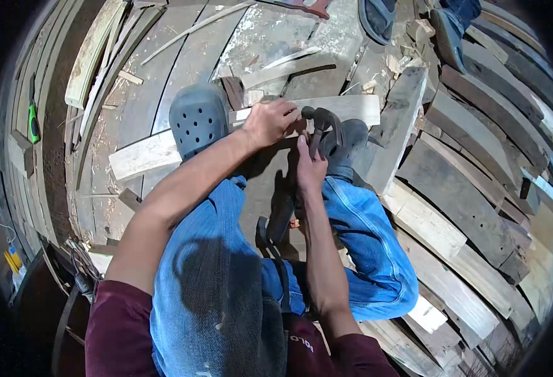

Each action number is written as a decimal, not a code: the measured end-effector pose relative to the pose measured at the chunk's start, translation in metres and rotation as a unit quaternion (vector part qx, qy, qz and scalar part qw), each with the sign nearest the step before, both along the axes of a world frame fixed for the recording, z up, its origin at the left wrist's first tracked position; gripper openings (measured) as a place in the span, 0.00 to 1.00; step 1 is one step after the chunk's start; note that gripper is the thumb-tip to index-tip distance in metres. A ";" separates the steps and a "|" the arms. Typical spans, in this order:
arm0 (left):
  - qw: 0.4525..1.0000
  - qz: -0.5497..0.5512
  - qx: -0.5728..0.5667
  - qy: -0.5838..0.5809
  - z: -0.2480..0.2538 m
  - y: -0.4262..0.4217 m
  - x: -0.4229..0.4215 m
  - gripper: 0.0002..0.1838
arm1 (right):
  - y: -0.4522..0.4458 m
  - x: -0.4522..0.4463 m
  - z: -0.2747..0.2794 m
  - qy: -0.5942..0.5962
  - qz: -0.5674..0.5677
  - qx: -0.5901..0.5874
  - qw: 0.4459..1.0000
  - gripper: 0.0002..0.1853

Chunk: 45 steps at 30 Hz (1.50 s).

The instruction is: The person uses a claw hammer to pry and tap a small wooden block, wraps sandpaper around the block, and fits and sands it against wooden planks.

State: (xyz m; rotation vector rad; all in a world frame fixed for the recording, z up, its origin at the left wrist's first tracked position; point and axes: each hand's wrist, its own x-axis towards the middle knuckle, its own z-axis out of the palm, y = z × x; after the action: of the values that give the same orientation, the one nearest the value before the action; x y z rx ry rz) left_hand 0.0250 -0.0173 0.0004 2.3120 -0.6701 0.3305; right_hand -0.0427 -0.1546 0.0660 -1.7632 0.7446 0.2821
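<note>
A claw hammer (322, 125) is held near its head by my right hand (310, 168), whose fingers wrap round the handle. My left hand (270, 122) is closed just left of the hammer head, over a pale wooden board (352, 109); whatever its fingers pinch is too small to make out. The board lies across the floor. My left clog (198, 119) and my right clog (352, 141) are beside or on it. A dark strap or tool (276, 248) shows between my legs.
Curved timber pieces (459, 201) are stacked along the right. More planks (94, 56) and a green-handled screwdriver (33, 122) are at the left. Another person's sandalled foot (449, 38) stands at the top right, near a loose sandal (377, 19). Wood chips litter the floor.
</note>
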 end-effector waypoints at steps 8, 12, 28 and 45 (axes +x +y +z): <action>0.999 0.016 0.029 0.028 -0.003 -0.005 -0.004 0.19 | -0.004 -0.019 0.032 -0.038 0.037 -0.017 0.998 0.18; 0.999 0.008 0.007 0.033 -0.004 -0.005 -0.002 0.17 | -0.003 -0.023 0.035 -0.049 0.020 0.003 0.999 0.18; 0.991 -0.015 0.134 -0.023 -0.006 -0.010 -0.002 0.15 | -0.010 -0.015 0.039 -0.076 0.166 -0.204 0.962 0.10; 0.985 -0.029 0.167 -0.009 -0.009 -0.010 -0.004 0.15 | -0.009 -0.017 0.030 -0.191 0.195 -0.236 0.933 0.12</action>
State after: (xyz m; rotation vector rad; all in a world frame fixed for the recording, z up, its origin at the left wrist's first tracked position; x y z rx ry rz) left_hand 0.0214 -0.0277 -0.0089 2.6007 -0.8559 0.2257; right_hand -0.0593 -0.1636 0.0964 -2.3344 0.1755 0.0121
